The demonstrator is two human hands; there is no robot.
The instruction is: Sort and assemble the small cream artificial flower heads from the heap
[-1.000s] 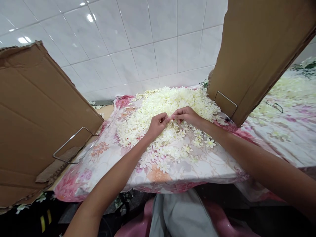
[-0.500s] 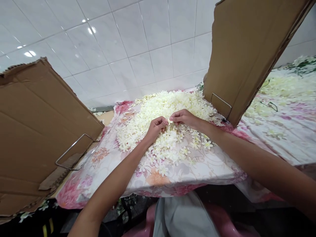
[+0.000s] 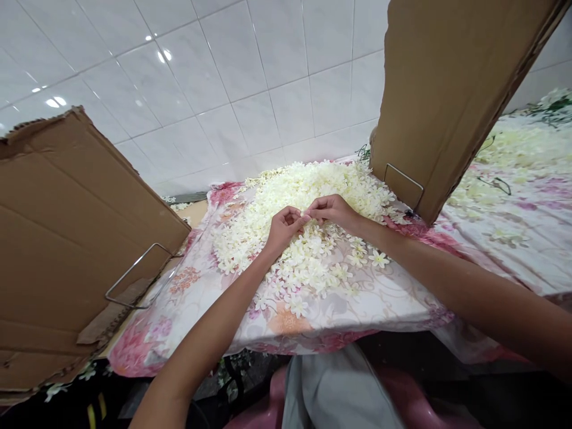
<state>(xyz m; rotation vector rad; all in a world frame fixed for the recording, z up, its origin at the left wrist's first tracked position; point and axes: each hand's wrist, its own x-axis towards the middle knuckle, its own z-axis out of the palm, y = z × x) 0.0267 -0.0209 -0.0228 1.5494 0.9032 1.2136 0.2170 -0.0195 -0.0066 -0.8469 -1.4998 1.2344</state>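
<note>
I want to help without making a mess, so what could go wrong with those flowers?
Some loose white star-shaped flowers lie near the front edge of the white flower-printed cloth; the bare left forearm might brush some off. The left hand and right hand meet over the flowers, so one dropped could get lost among look-alikes.

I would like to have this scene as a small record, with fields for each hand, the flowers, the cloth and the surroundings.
Left hand: fingers bent, fingertips close to the other hand's
Right hand: thumb and fingers drawn together
Between fingertips: too small to tell
Flower heap: loose, white to pale yellow, below and around both hands
Cloth: floral print, under the heap
Left cardboard panel: brown, standing
Right cardboard panel: brown, standing
Wall: white tiles, behind
</note>
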